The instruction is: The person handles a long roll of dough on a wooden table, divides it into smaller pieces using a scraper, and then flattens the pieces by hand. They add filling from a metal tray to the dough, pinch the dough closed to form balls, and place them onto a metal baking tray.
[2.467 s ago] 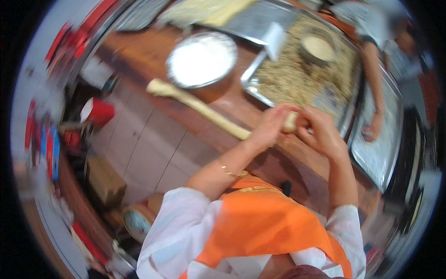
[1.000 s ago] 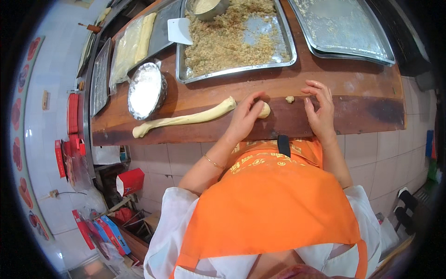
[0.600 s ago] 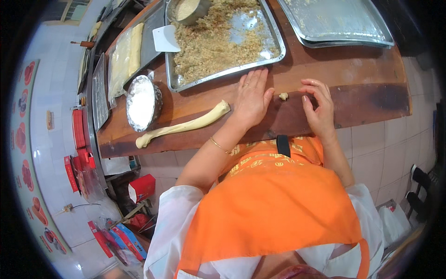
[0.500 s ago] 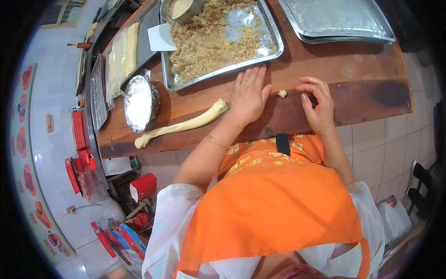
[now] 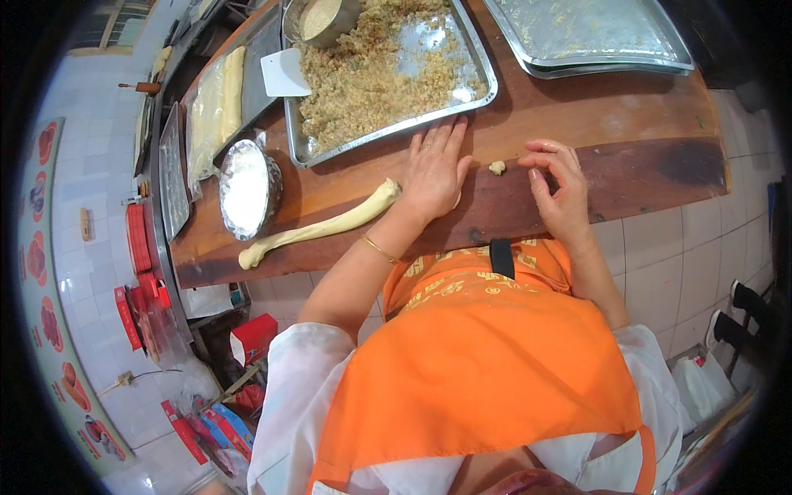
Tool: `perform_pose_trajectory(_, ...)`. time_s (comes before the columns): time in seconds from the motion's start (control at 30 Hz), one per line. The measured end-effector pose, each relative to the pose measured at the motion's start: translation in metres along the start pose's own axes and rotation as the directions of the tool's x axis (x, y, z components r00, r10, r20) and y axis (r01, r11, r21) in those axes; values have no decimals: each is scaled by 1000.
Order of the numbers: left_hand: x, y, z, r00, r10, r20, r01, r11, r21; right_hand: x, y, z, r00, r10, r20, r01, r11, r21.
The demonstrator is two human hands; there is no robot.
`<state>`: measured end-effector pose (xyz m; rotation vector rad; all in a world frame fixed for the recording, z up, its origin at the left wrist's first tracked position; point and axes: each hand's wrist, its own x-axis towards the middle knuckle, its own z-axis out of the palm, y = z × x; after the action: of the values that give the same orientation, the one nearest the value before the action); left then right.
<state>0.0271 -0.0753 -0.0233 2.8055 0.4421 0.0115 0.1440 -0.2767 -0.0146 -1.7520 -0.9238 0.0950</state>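
Note:
My left hand lies palm down on the wooden table, fingers stretched out, their tips close to the tray's near edge. Whatever may lie under the palm is hidden. A long pale dough rope runs leftward from beside my left wrist. To the right, my right hand hovers at the table's front part, fingers loosely bent and apart from the thumb, with nothing seen between them. Between the two hands sits a small dough lump, touched by neither. Beyond my left hand, a metal tray holds a crumbly brownish filling.
On the tray stands a metal bowl beside a white scraper. A bowl of white powder is at the left, near a thick dough roll on plastic. Stacked metal trays occupy the far right of the wooden table.
Hardly anything differs. The whole view has shifted slightly. My left hand stays flat on the table, and my right hand's fingers have changed their bend a little.

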Motion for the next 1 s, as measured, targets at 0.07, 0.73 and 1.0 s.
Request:
perform_pose_trajectory(0.07, 0, 2, -5, 1000, 1, 11, -1, 1000, 11, -2, -8, 1, 1000, 24, 4, -24, 999, 44)
perform_pose_trajectory(0.73, -76, -11, 6, 964, -266, 1, -13, -51, -999, 18, -49, 44, 866, -180, 466, 208, 978, -8)
perform_pose_trajectory(1.0, -67, 2, 0, 982, -108, 155, 81, -501, -862, 34, -64, 49, 823, -281, 494, 370, 925, -90)
